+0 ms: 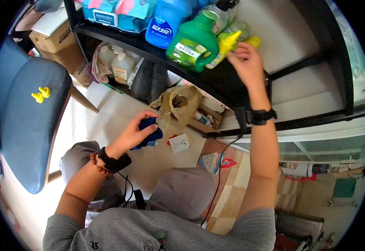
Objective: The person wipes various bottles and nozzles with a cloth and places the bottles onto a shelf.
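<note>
My left hand is closed around a dark blue cloth, held low in front of the shelf. My right hand is up at the black shelf, its fingertips at a yellow bottle with a pointed nozzle. Whether the fingers grip the bottle is not clear. A second yellow bottle is partly hidden behind this hand. Beside the first one stand a green jug and a blue bottle.
Two yellow caps lie on the blue chair at left. Below the shelf are a plastic bag, a white jug and a small white card on the floor. A cable hangs near my right arm.
</note>
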{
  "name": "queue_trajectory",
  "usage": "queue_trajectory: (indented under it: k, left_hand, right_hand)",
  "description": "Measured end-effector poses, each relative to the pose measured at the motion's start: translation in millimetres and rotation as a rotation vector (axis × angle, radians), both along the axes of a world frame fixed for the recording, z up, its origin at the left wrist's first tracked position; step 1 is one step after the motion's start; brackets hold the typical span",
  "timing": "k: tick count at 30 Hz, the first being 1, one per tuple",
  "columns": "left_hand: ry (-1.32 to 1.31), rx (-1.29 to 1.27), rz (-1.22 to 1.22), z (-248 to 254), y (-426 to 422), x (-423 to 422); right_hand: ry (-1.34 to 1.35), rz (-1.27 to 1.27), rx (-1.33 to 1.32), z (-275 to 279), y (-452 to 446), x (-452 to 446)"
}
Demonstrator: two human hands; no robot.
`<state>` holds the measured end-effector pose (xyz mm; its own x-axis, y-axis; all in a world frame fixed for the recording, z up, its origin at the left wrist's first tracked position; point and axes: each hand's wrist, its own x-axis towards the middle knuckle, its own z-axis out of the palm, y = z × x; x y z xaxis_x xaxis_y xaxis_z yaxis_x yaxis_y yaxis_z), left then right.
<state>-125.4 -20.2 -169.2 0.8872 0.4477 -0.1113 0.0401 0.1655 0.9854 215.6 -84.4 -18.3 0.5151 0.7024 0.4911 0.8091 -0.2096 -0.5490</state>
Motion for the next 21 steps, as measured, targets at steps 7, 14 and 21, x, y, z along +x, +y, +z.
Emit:
queue_trajectory:
  k: [7,14,21]
  left_hand:
    - [-0.001,-0.035,-0.018,-4,-6,-1]
    - [0.008,-0.085,-0.005,0,-4,-1]
    - [0.002,0.079,-0.030,-5,-7,0]
  right_hand:
    - [0.012,-0.092,0.018,-13,14,-26]
    - [0.222,-0.053,0.041,6,-11,31]
    - [0.136,-0.106,-0.031,-5,-27,78]
